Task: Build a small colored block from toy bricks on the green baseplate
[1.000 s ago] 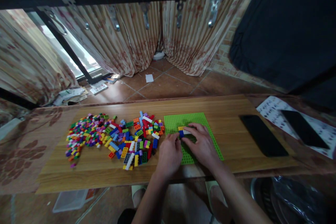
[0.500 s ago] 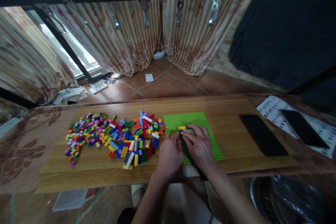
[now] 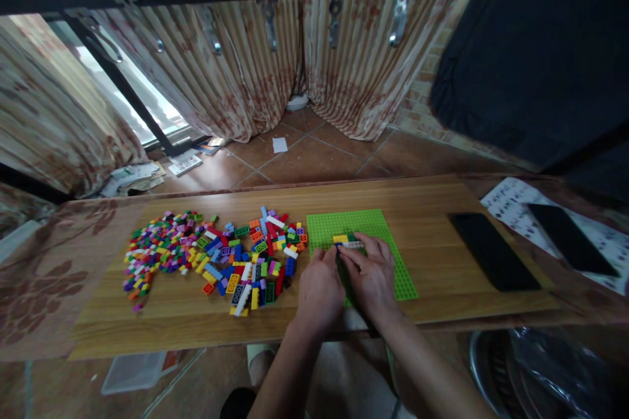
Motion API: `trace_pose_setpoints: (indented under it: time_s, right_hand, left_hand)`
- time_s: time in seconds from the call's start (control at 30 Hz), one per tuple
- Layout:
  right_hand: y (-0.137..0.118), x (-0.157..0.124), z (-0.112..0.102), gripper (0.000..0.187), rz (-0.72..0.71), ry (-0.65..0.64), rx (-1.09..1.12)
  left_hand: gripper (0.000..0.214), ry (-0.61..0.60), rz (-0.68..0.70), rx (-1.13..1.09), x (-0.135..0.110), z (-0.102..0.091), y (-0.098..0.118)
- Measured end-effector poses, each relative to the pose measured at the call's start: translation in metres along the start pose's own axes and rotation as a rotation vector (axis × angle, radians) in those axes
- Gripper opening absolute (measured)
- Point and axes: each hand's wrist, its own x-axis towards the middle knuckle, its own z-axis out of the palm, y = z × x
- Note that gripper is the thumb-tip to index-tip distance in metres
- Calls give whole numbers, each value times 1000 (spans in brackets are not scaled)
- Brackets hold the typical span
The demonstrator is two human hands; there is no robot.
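green baseplate: under both hands | yellow brick: just beyond them | grip: fingers bunched, cannot tell

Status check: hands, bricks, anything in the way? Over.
Left hand and right hand together at bricks on green plate. Fingers hide the grip. Loose pile beside plate's left edge.

On the wooden board, I have a broad bare passage between the green baseplate and the dark slab; a narrower lane follows the far edge, behind the loose bricks. These reach nearly to the baseplate's left edge and obstruct my low approach from that side. The left hand and right hand, close together, block the near side; a small brick cluster stands at their fingertips.
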Motion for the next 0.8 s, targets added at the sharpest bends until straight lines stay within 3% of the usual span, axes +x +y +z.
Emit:
trace_pose_setpoints:
  time_s: [0.47, 0.8]
  right_hand:
    - [4, -13, 1, 24, -23, -5, -84]
    - [7, -1, -6, 26, 67, 25, 106]
  left_hand:
    - [46, -3, -18, 10, -2, 1, 1]
    - [51, -28, -10, 179, 1, 3, 3]
